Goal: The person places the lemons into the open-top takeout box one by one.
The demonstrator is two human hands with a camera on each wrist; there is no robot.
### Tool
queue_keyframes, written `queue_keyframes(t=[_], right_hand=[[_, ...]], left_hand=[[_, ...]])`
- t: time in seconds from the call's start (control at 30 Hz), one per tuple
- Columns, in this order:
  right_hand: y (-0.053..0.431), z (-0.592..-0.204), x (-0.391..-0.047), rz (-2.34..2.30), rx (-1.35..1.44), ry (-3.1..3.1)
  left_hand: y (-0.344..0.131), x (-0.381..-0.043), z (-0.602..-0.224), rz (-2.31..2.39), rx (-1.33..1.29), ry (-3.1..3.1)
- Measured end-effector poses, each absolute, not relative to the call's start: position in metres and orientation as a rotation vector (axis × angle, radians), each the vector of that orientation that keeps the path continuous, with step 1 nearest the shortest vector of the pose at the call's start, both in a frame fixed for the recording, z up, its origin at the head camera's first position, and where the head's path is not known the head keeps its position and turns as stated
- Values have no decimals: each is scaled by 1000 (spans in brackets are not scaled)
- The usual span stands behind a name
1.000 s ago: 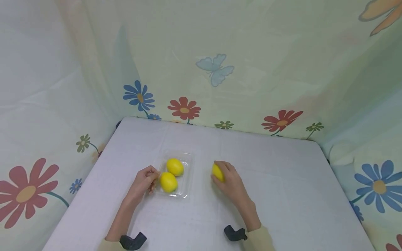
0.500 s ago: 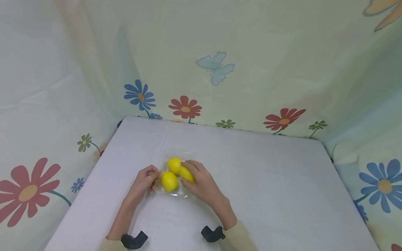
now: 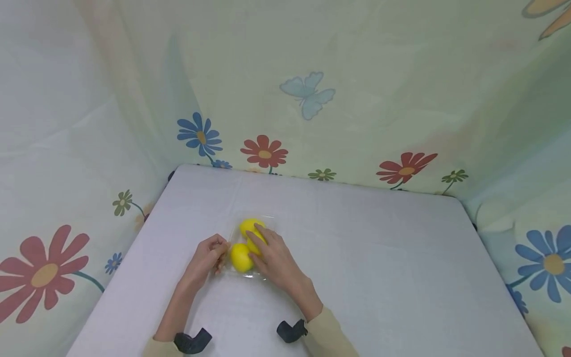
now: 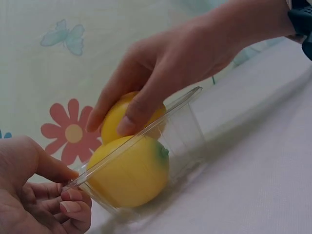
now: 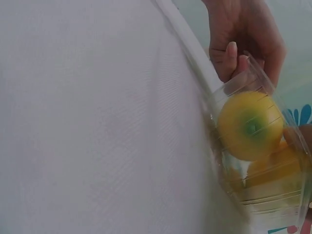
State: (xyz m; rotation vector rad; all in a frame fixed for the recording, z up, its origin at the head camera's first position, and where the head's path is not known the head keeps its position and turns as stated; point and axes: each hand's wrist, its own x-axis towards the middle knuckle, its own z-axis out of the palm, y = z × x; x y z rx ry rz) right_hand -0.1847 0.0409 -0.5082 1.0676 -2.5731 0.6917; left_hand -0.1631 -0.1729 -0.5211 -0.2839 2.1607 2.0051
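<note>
A clear plastic container (image 4: pixel 189 134) holds yellow lemons with green tips. My left hand (image 3: pixel 206 260) pinches its left rim between thumb and curled fingers. My right hand (image 3: pixel 278 260) is over the container, thumb and fingers around one lemon (image 4: pixel 114 119), which sits low inside against the others. The near lemon (image 3: pixel 241 258) lies at the front left of the container, and the far lemon (image 3: pixel 250 225) is at the back, partly covered by the right fingers. From the right wrist, the near lemon (image 5: pixel 251 126) shows through the container wall.
A white cloth covers the table (image 3: pixel 379 263) around the container. Behind and beside it hangs a curtain (image 3: pixel 357 124) printed with flowers and a butterfly. Dark curved wrist pieces sit on both wrists, near the beige sleeves (image 3: pixel 330 332).
My right hand has carried its lemon leftward from the table to the container and lowered it between the other lemons. The far lemon has shifted slightly back. My left hand stays on the rim.
</note>
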Motion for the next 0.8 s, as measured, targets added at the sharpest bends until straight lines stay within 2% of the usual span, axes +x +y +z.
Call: queue_keyframes(t=[0.43, 0.8], right_hand=[[57, -512, -183, 667, 999, -2515], [131, -503, -171, 755, 746, -2471]], left_hand=[[-166, -168, -522, 2003, -278, 2132], [-180, -167, -509, 1681, -260, 2382]])
